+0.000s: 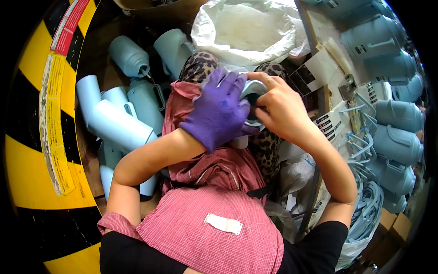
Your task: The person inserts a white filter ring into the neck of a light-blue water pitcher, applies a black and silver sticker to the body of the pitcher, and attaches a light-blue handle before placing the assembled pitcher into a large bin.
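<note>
Between my knees is a pale blue jug (256, 86), its round open mouth facing up toward me. My left hand (221, 107), in a purple knit glove, wraps around its near left side. The bare fingers of my right hand (283, 107) are bent over the rim on the other side, with the thumb and a fingertip reaching into the dark opening. Most of the jug's body is covered by my hands, so what the right fingertips touch inside cannot be made out.
Several pale blue jugs and tubular shells (121, 123) lie at the left beside a yellow-black striped panel (27, 160). Ahead stands a white sack (248, 27). On the right bench are jugs (397, 141), loose handles (362, 114) and a bag of blue strips (367, 210).
</note>
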The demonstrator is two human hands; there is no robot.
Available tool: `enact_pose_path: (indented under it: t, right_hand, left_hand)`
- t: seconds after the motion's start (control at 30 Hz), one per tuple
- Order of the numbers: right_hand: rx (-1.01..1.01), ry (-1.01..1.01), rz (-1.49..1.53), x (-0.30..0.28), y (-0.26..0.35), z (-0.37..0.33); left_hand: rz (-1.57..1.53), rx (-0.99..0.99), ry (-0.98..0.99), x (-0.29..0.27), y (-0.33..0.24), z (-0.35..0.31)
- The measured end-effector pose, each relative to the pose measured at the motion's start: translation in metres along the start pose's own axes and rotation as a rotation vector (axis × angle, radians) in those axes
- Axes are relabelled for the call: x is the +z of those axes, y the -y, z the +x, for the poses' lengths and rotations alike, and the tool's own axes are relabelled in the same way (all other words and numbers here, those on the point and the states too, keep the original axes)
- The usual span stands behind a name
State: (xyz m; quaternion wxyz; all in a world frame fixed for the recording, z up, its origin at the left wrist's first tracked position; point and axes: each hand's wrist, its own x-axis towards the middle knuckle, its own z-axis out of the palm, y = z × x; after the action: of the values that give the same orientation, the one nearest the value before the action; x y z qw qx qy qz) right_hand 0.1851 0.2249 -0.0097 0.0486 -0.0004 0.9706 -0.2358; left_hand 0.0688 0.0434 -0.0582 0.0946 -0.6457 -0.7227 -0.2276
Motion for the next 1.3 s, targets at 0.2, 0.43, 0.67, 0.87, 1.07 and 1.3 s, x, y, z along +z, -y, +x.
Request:
enact_pose_path:
  t: [0.2,0.43,0.67,0.87,1.07,1.3]
  right_hand:
    - [-0.097,-0.012,0.352,-0.01,-0.008,-0.008]
    - [0.179,-0.473,0.311,-0.092,-0.169,-0.034]
    - [0.722,-0.188,-0.23,-0.117,-0.401,-0.045]
    - [0.674,-0.132,-0.159,-0.12,-0.41,-0.057]
    - [0.707,-0.2,-0.118,-0.131,-0.398,-0.057]
    - [0.738,-0.244,0.157,-0.131,-0.374,-0.041]
  left_hand:
    - [-0.655,-0.102,-0.128,0.013,0.008,-0.011]
    - [-0.866,-0.265,0.0,-0.115,0.043,0.044]
    - [-0.422,-0.615,0.611,-0.001,0.106,0.108]
    - [-0.093,0.178,0.138,0.082,0.098,0.238]
    - [0.133,0.46,0.054,0.236,0.052,0.374]
    - [-0.13,0.245,0.227,0.266,0.042,0.385]
